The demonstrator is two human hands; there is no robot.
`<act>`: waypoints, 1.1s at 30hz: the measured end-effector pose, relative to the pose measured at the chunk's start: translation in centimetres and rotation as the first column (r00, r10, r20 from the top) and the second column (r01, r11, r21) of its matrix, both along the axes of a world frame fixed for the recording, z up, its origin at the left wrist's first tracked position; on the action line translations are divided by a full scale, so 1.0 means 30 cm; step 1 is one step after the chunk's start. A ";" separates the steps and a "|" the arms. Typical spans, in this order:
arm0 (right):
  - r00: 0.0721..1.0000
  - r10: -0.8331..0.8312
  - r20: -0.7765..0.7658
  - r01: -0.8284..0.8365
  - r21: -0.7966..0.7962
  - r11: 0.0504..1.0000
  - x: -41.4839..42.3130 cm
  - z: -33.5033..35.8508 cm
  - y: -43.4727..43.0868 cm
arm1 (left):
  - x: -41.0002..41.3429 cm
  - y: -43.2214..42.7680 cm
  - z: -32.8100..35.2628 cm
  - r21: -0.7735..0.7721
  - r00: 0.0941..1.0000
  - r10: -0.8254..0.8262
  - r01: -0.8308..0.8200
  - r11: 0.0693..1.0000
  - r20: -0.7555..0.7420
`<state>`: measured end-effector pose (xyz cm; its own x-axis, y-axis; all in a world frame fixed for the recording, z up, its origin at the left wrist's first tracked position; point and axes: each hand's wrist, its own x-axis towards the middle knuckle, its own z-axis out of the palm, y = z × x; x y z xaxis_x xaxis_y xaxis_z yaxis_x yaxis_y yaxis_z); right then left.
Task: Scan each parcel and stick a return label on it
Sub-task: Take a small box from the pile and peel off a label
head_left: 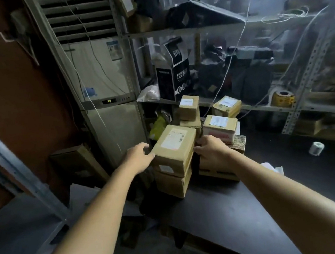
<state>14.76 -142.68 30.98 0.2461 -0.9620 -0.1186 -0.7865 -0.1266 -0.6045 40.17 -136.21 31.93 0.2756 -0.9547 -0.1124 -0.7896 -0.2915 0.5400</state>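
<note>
Top parcel [173,147] sat on stack [173,183], worktop [227,208] far end, 12 o'clock. Left hand [138,157] gripped 9 o'clock side, right hand [211,153] 3 o'clock side. Judged: stiff cardboard, light, smooth; opposed side-wall hold sound.

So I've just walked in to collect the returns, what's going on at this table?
A person at the dark table reaches with both arms to a stack of cardboard parcels. The left hand is at the left corner of the top parcel and the right hand is against its right edge; whether either grips it yet is unclear. That parcel already carries a white label on top, and so do three more parcels behind it. No scanner is clearly visible.
</note>
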 end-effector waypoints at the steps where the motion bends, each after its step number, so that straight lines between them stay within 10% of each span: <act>1: 1.000 -0.016 0.001 0.016 0.015 1.000 0.023 -0.021 -0.041 | 0.016 -0.050 -0.022 0.004 0.999 0.001 0.000 1.000 -0.034; 15: 0.889 -0.324 0.325 0.153 0.456 0.877 0.191 -0.161 -0.287 | 0.075 -0.402 -0.223 0.177 0.916 -0.064 0.145 0.974 -0.395; 33: 0.698 -0.279 0.660 0.230 0.161 0.960 -0.325 0.257 -0.211 | -0.430 -0.392 0.216 -0.242 0.900 -0.265 0.187 0.952 -0.346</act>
